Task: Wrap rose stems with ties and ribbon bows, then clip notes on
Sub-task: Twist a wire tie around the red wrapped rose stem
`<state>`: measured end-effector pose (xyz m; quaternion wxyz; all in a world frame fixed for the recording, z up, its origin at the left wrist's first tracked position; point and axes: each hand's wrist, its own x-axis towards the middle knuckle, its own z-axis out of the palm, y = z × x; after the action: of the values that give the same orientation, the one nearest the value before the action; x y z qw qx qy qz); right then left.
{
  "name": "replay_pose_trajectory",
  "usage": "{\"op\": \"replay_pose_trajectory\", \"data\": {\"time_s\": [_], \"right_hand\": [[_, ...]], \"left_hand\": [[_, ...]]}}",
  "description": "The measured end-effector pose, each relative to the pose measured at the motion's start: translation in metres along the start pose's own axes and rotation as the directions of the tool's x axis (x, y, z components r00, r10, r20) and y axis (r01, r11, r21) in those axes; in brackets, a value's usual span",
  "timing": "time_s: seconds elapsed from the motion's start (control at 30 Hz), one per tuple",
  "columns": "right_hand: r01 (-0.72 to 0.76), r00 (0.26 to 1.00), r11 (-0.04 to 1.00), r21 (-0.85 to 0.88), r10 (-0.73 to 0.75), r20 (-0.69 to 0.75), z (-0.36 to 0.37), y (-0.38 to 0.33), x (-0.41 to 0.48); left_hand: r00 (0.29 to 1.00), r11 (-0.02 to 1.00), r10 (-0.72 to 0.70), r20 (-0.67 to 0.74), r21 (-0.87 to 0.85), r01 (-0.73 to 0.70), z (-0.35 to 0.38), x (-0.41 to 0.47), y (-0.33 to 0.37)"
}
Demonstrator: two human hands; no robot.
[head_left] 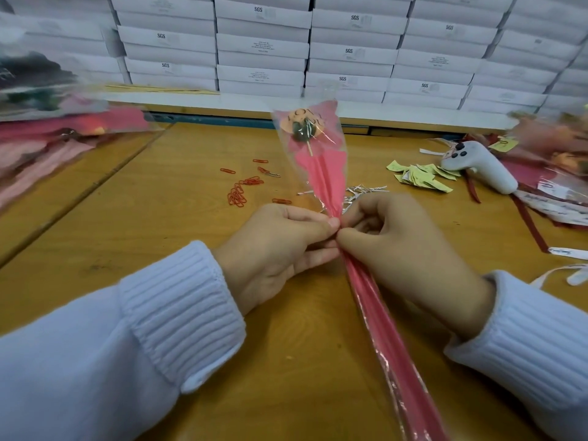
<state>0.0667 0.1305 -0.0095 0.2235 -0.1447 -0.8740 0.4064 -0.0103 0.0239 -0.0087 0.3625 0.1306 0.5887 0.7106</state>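
desk (159,218), l+r hands (280,246) (404,246) pinch rose (381,329)

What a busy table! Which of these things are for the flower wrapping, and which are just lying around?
For the job: wrapped rose, pinched at its neck by left hand and right hand; silver ties; red paper clips; yellow notes; dark red ribbon.
Lying about: white handheld controller; stacked white boxes.
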Motion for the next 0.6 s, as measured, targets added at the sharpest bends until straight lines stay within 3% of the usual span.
{"op": "replay_pose_trajectory", "data": {"time_s": [0.13,0.23,0.6], "right_hand": [[0.033,0.996,0.998,0.054,-0.028,-0.086,0.0002,-0.0033,-0.0002],[0.049,0.992,0.998,0.031,-0.045,-0.118,0.0019,-0.0046,-0.0001],[0.019,0.999,1.0,0.018,-0.019,-0.033,0.0043,-0.0025,0.0011]], "left_hand": [[1.0,0.997,-0.003,-0.006,-0.074,0.002,0.0029,-0.0006,-0.0001],[0.995,0.996,0.085,-0.056,0.04,-0.083,0.006,-0.001,-0.0037],[0.994,0.975,0.088,-0.057,0.212,-0.074,-0.0023,0.0007,0.0003]]}}
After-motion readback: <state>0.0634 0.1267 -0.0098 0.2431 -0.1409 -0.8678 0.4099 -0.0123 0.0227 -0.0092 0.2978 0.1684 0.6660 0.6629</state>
